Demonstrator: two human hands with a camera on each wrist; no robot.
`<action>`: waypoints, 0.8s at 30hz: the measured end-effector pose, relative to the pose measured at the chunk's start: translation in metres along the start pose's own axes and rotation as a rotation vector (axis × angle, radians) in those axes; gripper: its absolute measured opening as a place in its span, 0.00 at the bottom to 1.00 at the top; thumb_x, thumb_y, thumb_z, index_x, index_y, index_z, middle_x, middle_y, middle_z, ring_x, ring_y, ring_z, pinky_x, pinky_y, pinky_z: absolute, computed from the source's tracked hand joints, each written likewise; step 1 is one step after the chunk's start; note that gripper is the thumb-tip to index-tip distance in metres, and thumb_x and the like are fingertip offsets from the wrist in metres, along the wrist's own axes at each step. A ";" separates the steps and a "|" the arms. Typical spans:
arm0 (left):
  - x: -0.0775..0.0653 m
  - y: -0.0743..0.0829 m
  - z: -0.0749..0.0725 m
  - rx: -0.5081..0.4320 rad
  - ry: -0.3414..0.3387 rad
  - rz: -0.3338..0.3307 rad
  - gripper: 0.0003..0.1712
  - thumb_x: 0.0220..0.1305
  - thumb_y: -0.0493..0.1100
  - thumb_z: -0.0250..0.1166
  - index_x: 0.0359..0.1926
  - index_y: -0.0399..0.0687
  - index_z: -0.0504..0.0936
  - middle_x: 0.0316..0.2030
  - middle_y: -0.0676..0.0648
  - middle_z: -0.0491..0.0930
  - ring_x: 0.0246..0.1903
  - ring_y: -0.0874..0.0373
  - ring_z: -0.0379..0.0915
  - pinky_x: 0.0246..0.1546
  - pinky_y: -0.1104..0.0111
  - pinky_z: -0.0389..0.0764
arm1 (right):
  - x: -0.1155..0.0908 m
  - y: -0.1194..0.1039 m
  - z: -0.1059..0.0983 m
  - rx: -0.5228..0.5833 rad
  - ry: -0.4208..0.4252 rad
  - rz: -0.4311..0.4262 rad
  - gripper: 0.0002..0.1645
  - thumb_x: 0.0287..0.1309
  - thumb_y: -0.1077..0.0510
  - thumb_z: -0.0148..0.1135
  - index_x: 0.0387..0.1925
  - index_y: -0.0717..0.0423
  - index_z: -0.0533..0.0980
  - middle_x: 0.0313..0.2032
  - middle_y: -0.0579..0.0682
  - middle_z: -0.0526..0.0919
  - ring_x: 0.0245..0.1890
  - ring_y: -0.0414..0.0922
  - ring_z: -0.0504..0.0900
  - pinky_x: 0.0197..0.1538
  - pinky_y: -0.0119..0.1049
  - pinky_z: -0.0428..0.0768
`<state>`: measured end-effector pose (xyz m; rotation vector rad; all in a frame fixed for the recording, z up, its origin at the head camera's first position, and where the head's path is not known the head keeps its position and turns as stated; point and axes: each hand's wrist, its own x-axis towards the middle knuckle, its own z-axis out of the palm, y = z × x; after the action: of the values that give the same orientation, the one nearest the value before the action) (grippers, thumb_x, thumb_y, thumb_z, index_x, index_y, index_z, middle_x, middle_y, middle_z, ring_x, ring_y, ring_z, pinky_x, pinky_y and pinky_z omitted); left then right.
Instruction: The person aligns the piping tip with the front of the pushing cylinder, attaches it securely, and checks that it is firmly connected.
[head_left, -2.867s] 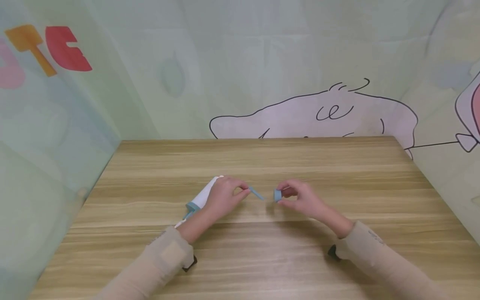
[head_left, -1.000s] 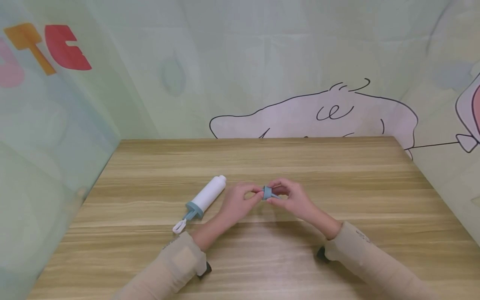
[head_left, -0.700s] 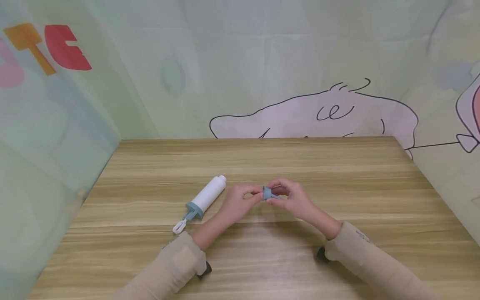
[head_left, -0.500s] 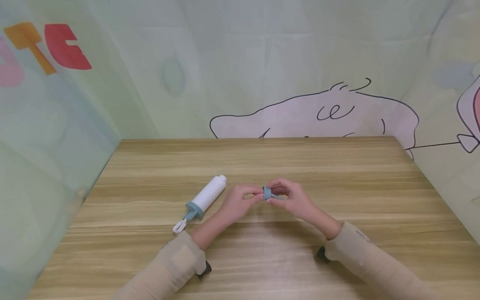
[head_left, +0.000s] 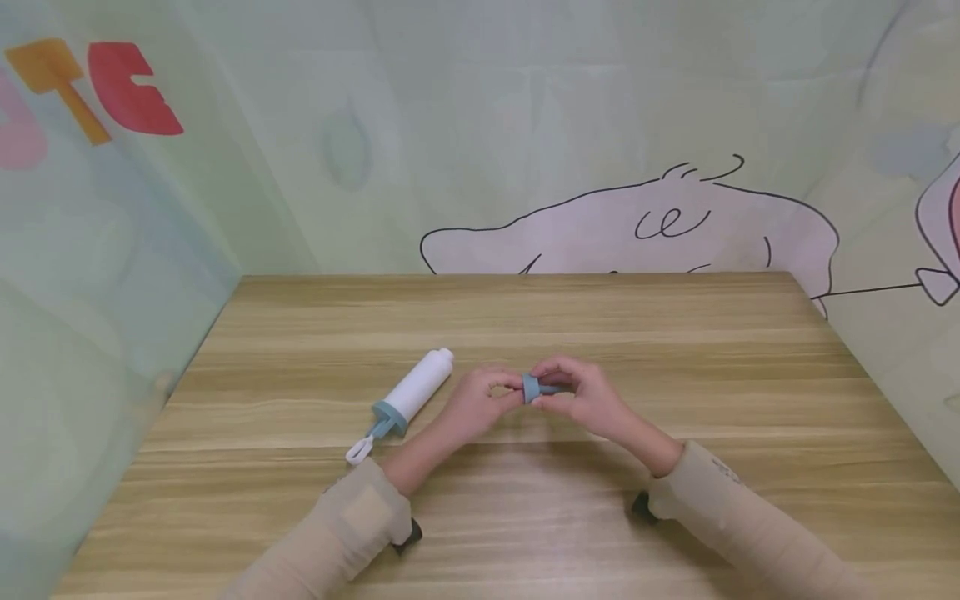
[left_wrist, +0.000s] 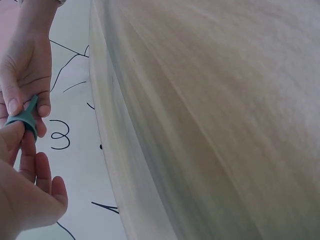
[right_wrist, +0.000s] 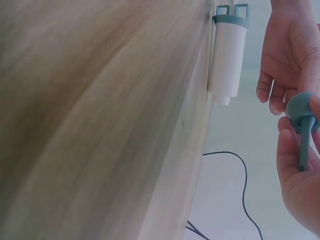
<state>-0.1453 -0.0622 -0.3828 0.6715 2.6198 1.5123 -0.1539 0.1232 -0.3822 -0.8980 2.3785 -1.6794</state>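
Observation:
Over the middle of the table, both hands meet at a small blue-green ring-shaped cap (head_left: 531, 388). A slim tapered nozzle (right_wrist: 304, 145) of the same colour passes through it, its thin end pointing toward the right palm. My left hand (head_left: 474, 404) pinches at the cap's wide side with thumb and fingertips, where the nozzle's base is largely hidden. My right hand (head_left: 596, 400) grips the cap's rim between thumb and fingers. To the left of the hands lies a white syringe-like tube (head_left: 422, 385) with a blue-green collar, touched by neither hand.
A white looped pull handle (head_left: 359, 450) extends from the tube's collar toward the left forearm. The wood-grain table (head_left: 637, 325) ends at a printed cloth backdrop (head_left: 480, 150) behind and at both sides.
The nozzle and cap, held apart at first, have come together, the nozzle now through the cap. The left hand moved right, off the tube. Lately the cap has tilted and shifted slightly left.

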 end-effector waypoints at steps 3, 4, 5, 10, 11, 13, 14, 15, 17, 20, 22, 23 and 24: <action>0.001 0.001 0.000 0.005 0.011 -0.048 0.05 0.52 0.40 0.64 0.30 0.44 0.83 0.33 0.49 0.81 0.38 0.58 0.75 0.43 0.62 0.74 | 0.000 0.000 0.000 0.012 -0.005 -0.002 0.16 0.44 0.67 0.64 0.39 0.64 0.72 0.37 0.59 0.80 0.39 0.43 0.81 0.42 0.36 0.78; 0.001 0.001 0.000 0.003 0.017 -0.062 0.05 0.51 0.41 0.65 0.29 0.44 0.82 0.32 0.49 0.81 0.37 0.58 0.74 0.43 0.62 0.74 | 0.000 0.000 0.000 0.016 -0.006 -0.004 0.16 0.44 0.67 0.64 0.39 0.65 0.72 0.37 0.59 0.80 0.39 0.41 0.81 0.42 0.35 0.78; 0.001 0.001 0.000 0.001 0.022 -0.076 0.05 0.50 0.41 0.65 0.28 0.44 0.81 0.31 0.50 0.81 0.36 0.59 0.74 0.42 0.63 0.73 | 0.000 0.000 0.000 0.021 -0.008 -0.006 0.16 0.44 0.67 0.64 0.39 0.65 0.72 0.37 0.59 0.80 0.38 0.40 0.80 0.42 0.35 0.78; 0.001 0.003 -0.002 -0.019 0.036 -0.110 0.07 0.48 0.43 0.67 0.25 0.46 0.78 0.29 0.51 0.79 0.33 0.61 0.71 0.40 0.67 0.71 | -0.001 0.001 0.000 0.040 -0.023 -0.013 0.16 0.44 0.68 0.63 0.39 0.66 0.72 0.37 0.60 0.79 0.38 0.37 0.80 0.43 0.33 0.78; 0.001 0.003 -0.002 -0.017 0.036 -0.113 0.08 0.48 0.44 0.67 0.25 0.46 0.78 0.29 0.52 0.78 0.33 0.62 0.71 0.39 0.67 0.71 | -0.001 0.001 0.000 0.043 -0.026 -0.012 0.16 0.44 0.68 0.63 0.39 0.66 0.72 0.37 0.60 0.79 0.38 0.37 0.80 0.43 0.33 0.78; 0.001 0.004 -0.002 -0.005 0.032 -0.121 0.07 0.48 0.44 0.67 0.24 0.47 0.78 0.28 0.52 0.78 0.33 0.62 0.70 0.39 0.68 0.71 | -0.001 0.001 -0.001 0.040 -0.031 -0.013 0.16 0.44 0.68 0.63 0.39 0.66 0.72 0.37 0.60 0.79 0.37 0.36 0.79 0.42 0.32 0.78; 0.001 0.004 -0.003 0.007 0.032 -0.124 0.07 0.48 0.44 0.67 0.24 0.48 0.78 0.28 0.53 0.78 0.33 0.62 0.70 0.39 0.68 0.71 | -0.001 0.001 -0.001 0.034 -0.032 -0.014 0.16 0.44 0.68 0.63 0.39 0.65 0.72 0.37 0.59 0.79 0.36 0.36 0.79 0.40 0.31 0.78; 0.001 0.005 -0.003 0.022 0.031 -0.124 0.07 0.48 0.44 0.67 0.24 0.48 0.78 0.28 0.53 0.78 0.33 0.62 0.70 0.38 0.68 0.71 | -0.001 0.001 -0.001 0.027 -0.033 -0.016 0.16 0.44 0.68 0.64 0.38 0.65 0.73 0.36 0.59 0.79 0.35 0.36 0.79 0.38 0.31 0.77; 0.001 0.006 -0.003 0.058 0.031 -0.123 0.07 0.48 0.45 0.67 0.24 0.49 0.78 0.28 0.53 0.77 0.33 0.61 0.70 0.37 0.69 0.70 | -0.001 0.000 -0.002 0.011 -0.035 -0.020 0.15 0.44 0.67 0.64 0.38 0.64 0.73 0.34 0.58 0.79 0.32 0.35 0.77 0.34 0.29 0.76; 0.001 0.007 -0.003 0.108 0.037 -0.107 0.07 0.47 0.45 0.68 0.23 0.49 0.78 0.28 0.53 0.77 0.33 0.59 0.71 0.36 0.70 0.70 | -0.002 -0.001 -0.003 -0.009 -0.037 -0.028 0.15 0.44 0.67 0.64 0.37 0.63 0.73 0.32 0.56 0.79 0.28 0.35 0.74 0.29 0.27 0.72; 0.002 0.007 -0.002 0.136 0.043 -0.091 0.07 0.46 0.45 0.68 0.22 0.48 0.78 0.27 0.53 0.77 0.33 0.58 0.72 0.35 0.71 0.70 | -0.002 0.000 -0.003 -0.012 -0.042 -0.029 0.15 0.44 0.66 0.64 0.37 0.62 0.73 0.30 0.56 0.78 0.26 0.35 0.72 0.28 0.27 0.71; 0.002 0.007 -0.002 0.149 0.045 -0.083 0.07 0.46 0.44 0.68 0.22 0.48 0.78 0.27 0.53 0.77 0.33 0.58 0.72 0.35 0.71 0.70 | -0.002 0.000 -0.003 -0.012 -0.043 -0.028 0.15 0.44 0.66 0.64 0.37 0.62 0.73 0.30 0.55 0.78 0.26 0.35 0.72 0.28 0.27 0.71; 0.002 0.007 -0.002 0.158 0.048 -0.076 0.08 0.46 0.44 0.68 0.22 0.48 0.78 0.27 0.52 0.77 0.32 0.58 0.72 0.34 0.71 0.70 | -0.002 0.000 -0.003 -0.016 -0.043 -0.030 0.15 0.44 0.66 0.64 0.37 0.62 0.73 0.30 0.55 0.78 0.25 0.35 0.71 0.28 0.27 0.71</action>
<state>-0.1450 -0.0603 -0.3754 0.5447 2.7885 1.3294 -0.1536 0.1265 -0.3816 -0.9678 2.3657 -1.6357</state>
